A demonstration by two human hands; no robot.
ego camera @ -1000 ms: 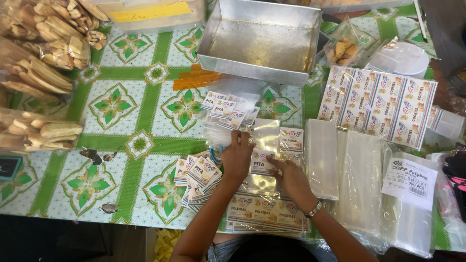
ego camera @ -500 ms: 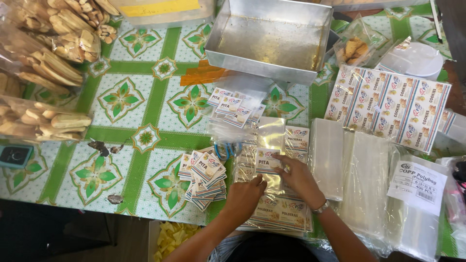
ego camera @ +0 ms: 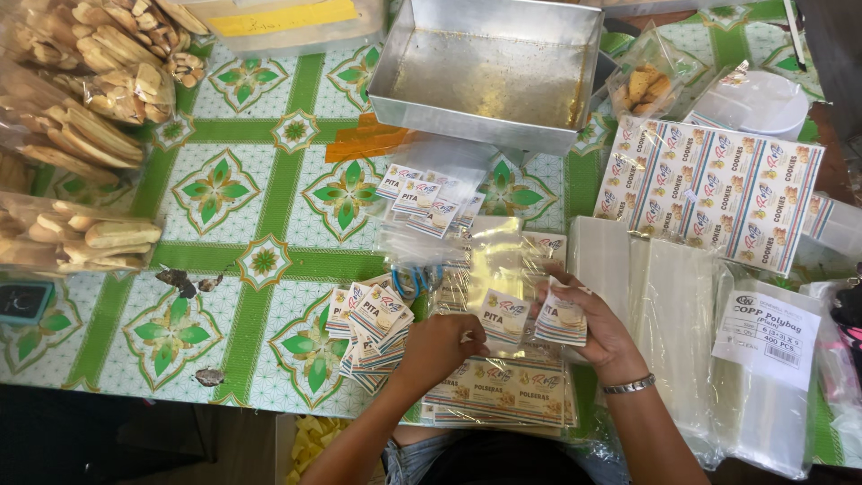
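Head view shows our left hand [ego camera: 442,348] and right hand [ego camera: 600,330] low over the bench [ego camera: 269,224], just apart. Our left fingers [ego camera: 467,337] pinch the lower edge of a small printed label [ego camera: 505,316]; it stands up and to the right of them, between the hands. Our right fingers [ego camera: 575,301] close narrowly around a thin stack of labels [ego camera: 561,321], lying across the palm. A clear sleeve [ego camera: 489,260] lies just beyond both hands, its long axis running away from us. Loose labels [ego camera: 370,325] fan out left of the left hand.
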